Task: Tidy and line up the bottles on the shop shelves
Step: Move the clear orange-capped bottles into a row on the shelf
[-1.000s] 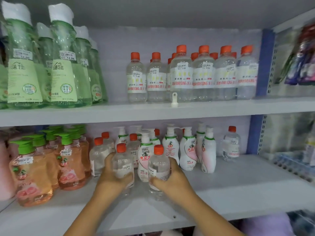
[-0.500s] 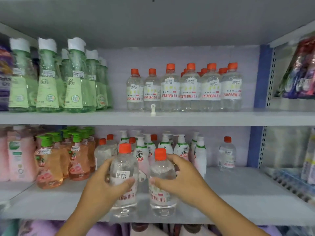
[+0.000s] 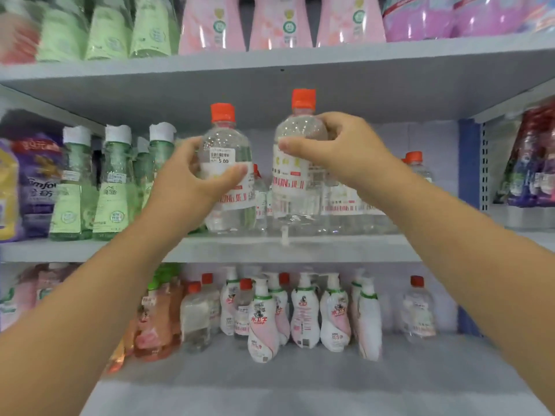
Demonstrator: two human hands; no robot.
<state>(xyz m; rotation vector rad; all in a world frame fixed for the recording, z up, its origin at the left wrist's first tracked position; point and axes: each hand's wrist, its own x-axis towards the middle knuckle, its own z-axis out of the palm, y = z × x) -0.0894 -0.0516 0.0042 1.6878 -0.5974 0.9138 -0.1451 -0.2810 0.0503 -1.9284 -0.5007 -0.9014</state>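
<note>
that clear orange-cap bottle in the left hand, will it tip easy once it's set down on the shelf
Probably fairly steady: the clear bottle in the left hand looks full of liquid, so likely heavy for its size. It is tall with a narrow orange cap, so a nudge near the top might rock it. The smooth plastic may be slippery.

Shop aisle, by the look of my surroundings. Grey metal shelves (image 3: 300,249) in tiers, a blue slotted upright (image 3: 471,163) at the right. Stock stands in rows of the same item: clear orange-capped bottles (image 3: 417,172), green bottles (image 3: 114,187), pink pouches (image 3: 279,22), white pump bottles (image 3: 304,313). Price sticker (image 3: 221,156) reads 5.00.
</note>
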